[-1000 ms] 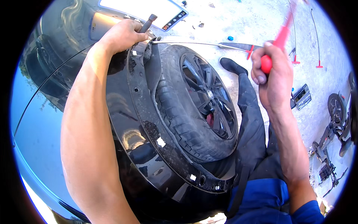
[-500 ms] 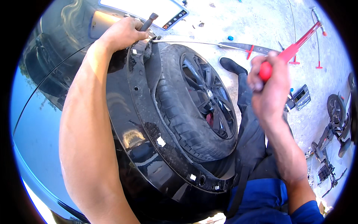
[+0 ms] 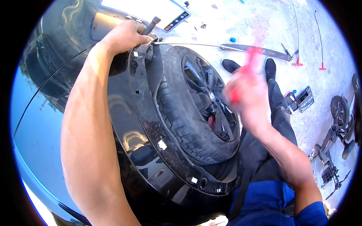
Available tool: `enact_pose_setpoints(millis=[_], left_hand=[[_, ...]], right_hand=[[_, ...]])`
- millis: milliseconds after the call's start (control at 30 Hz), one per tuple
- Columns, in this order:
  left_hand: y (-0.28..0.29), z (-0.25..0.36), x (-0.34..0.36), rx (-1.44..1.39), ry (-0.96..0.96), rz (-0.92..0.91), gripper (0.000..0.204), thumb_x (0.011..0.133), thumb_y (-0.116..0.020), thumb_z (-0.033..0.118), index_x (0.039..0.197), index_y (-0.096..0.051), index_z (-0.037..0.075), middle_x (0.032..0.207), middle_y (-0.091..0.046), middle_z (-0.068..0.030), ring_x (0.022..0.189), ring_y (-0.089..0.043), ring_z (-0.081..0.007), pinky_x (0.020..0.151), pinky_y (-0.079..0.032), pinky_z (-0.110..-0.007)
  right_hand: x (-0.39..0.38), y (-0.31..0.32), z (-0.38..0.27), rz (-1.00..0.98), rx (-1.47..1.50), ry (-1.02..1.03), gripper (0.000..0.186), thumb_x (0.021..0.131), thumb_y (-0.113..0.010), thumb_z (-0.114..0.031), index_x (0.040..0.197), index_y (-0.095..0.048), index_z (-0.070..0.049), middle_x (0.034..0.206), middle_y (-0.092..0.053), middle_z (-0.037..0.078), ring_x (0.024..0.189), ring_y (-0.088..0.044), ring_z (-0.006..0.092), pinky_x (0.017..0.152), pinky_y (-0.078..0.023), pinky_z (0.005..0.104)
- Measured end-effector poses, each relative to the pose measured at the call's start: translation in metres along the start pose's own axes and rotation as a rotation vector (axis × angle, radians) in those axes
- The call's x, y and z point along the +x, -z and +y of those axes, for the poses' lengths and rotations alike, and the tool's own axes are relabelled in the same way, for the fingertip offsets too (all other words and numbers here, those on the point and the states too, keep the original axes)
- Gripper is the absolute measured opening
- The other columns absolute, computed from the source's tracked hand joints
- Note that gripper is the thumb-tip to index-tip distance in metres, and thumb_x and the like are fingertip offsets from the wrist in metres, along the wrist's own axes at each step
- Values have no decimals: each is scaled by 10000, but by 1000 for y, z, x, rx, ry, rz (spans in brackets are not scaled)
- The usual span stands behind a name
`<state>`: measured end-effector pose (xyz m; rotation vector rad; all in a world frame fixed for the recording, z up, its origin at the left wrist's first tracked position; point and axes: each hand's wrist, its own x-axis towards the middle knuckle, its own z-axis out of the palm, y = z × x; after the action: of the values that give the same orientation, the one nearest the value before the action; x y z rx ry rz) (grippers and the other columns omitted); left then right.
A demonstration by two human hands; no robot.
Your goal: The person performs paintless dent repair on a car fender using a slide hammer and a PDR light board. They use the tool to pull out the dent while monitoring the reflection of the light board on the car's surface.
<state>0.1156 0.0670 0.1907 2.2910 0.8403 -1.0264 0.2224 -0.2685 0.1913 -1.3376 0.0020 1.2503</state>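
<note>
My left hand (image 3: pixel 126 37) is closed round a dark, blunt-headed punch-like tool (image 3: pixel 152 25), at the top of a black car fender (image 3: pixel 130 113). Its tip is hidden by my fingers. To the right, above the wheel (image 3: pixel 211 94), my right hand (image 3: pixel 249 100) grips a red-handled hammer (image 3: pixel 255 58). Both are smeared by motion, and the hammer's head is too blurred to make out. A thin metal rod (image 3: pixel 192 44) runs from the fender edge beside my left hand toward the right, over the tyre (image 3: pixel 173 109).
A lit panel (image 3: pixel 151 10) stands beyond my left hand. On the concrete floor lie a dark flat strip (image 3: pixel 277 54), red T-handled rods (image 3: pixel 298 63) and an open tool case (image 3: pixel 304 99). A bicycle-like machine (image 3: pixel 335 139) is at far right. My shoes (image 3: pixel 270 69) are past the wheel.
My right hand has swung the hammer leftward, nearer to the wheel and my left hand. The left hand and its tool have barely moved.
</note>
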Motion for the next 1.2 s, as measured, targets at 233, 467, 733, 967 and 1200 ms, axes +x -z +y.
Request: enact_pose_setpoints(millis=[233, 467, 733, 967, 1200], left_hand=[[-4, -9, -8, 12, 73, 18, 322, 910, -713, 280, 1005, -698, -28, 739, -600, -69, 718, -541, -174, 713, -453, -355], [3, 0, 2, -3, 33, -35, 310, 897, -703, 272, 1012, -710, -16, 756, -631, -84, 726, -565, -183, 720, -466, -351], [-5, -11, 2, 28, 51, 30, 305, 871, -691, 266, 1006, -733, -4, 786, -682, -141, 747, -621, -241, 740, -485, -378], [-2, -9, -3, 8, 51, 28, 362, 903, -699, 279, 1064, -696, -45, 786, -648, -127, 740, -587, -220, 759, -481, -362], [-1, -5, 6, 15, 22, 32, 344, 908, -693, 275, 1070, -704, -29, 785, -643, -106, 756, -585, -206, 764, -476, -361]], right_hand=[[25, 16, -40, 37, -10, -92, 215, 931, -597, -217, 972, -550, -12, 727, -604, 62, 520, -501, 90, 451, -383, 276], [5, -1, 7, -328, -595, -106, 212, 935, -593, -233, 932, -583, -21, 718, -620, 44, 553, -527, 84, 499, -402, 261], [18, 7, -29, 236, 131, 4, 179, 968, -572, -231, 930, -515, -65, 670, -592, 42, 520, -493, 76, 456, -374, 215], [16, 4, -21, -142, -368, -346, 238, 913, -599, -159, 1088, -613, 0, 686, -574, 9, 581, -502, 54, 506, -407, 276], [13, 11, -14, 325, 171, -5, 201, 1007, -544, -252, 985, -481, -63, 706, -590, 68, 474, -426, 74, 435, -353, 237]])
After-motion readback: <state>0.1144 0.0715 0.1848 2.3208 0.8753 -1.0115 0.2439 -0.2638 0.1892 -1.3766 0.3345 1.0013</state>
